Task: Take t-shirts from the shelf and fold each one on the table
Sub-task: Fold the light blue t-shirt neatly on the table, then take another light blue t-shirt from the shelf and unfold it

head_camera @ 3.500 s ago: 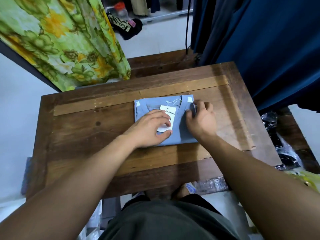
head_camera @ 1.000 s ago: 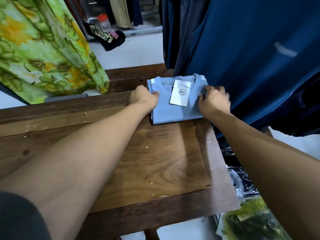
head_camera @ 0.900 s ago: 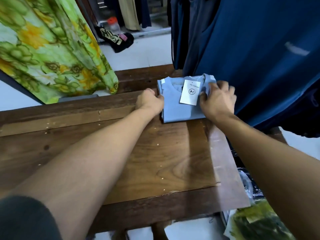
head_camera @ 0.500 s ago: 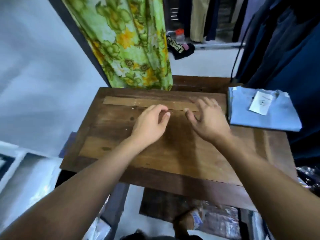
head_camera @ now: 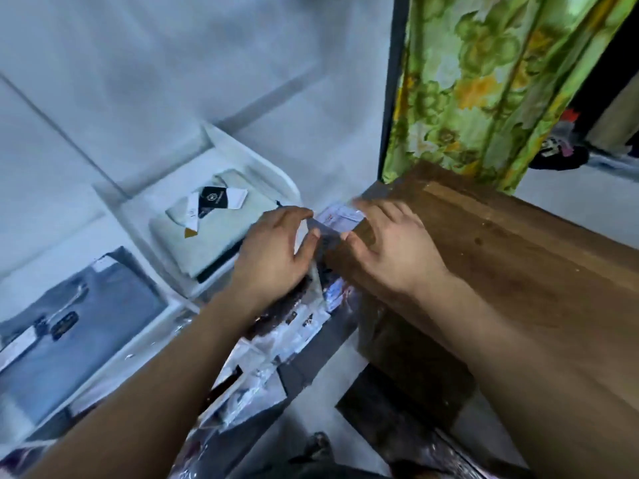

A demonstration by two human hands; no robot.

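Observation:
A white shelf [head_camera: 145, 229] stands to the left of the wooden table [head_camera: 518, 278]. One compartment holds a folded pale green t-shirt [head_camera: 221, 243] with black and white tags. A lower compartment holds a folded grey-blue t-shirt [head_camera: 93, 326]. My left hand [head_camera: 273, 254] hovers between the shelf and the table's left edge, fingers apart. My right hand [head_camera: 390, 254] is beside it over the table's corner, also spread. A small blurred bluish-white thing [head_camera: 340, 217] shows between the fingertips; neither hand clearly grips it. The folded light blue shirt is out of view.
Plastic-wrapped packs [head_camera: 280, 344] lie piled below my forearms, between shelf and table. A green floral curtain [head_camera: 484, 81] hangs behind the table's far corner. White wall panels fill the upper left. The frame is motion-blurred.
Both hands let go of the folded light blue shirt at the table's far right corner. The view and both hands have swung left to the table's left edge by the shelf.

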